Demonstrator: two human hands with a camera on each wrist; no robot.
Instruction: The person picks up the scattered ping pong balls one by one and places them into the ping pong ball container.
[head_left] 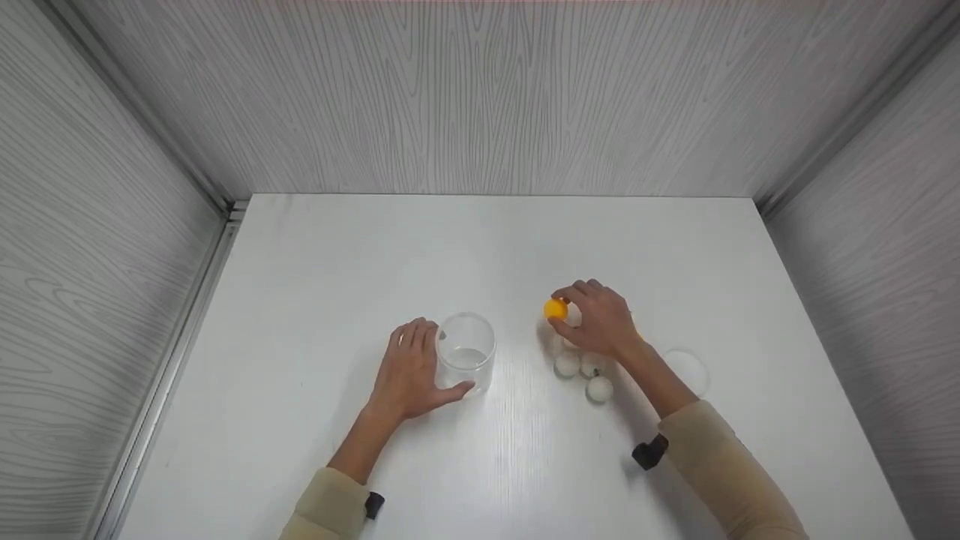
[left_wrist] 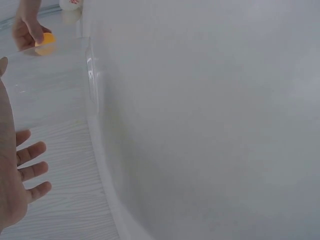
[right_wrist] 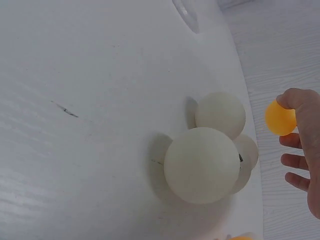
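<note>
My right hand (head_left: 598,319) pinches an orange ping-pong ball (head_left: 555,309) between thumb and fingers, raised over a cluster of white ping-pong balls (head_left: 599,389). The right wrist view shows the orange ball (right_wrist: 280,118) at the fingertips, beyond the nearer white balls (right_wrist: 202,165). To the left, a clear, see-through jar (head_left: 466,358) stands upright with its mouth up and no ball visible inside. My left hand (head_left: 411,369) holds it from the left side, thumb across the front and fingers around the far side. Part of the white cluster is hidden beneath my right hand.
A round, clear lid-like disc (head_left: 686,373) lies on the white table (head_left: 300,262) by my right forearm. A bit of orange (right_wrist: 242,238) shows at the bottom of the right wrist view. Grey wood-grain panels (head_left: 480,97) enclose the table at the back and sides.
</note>
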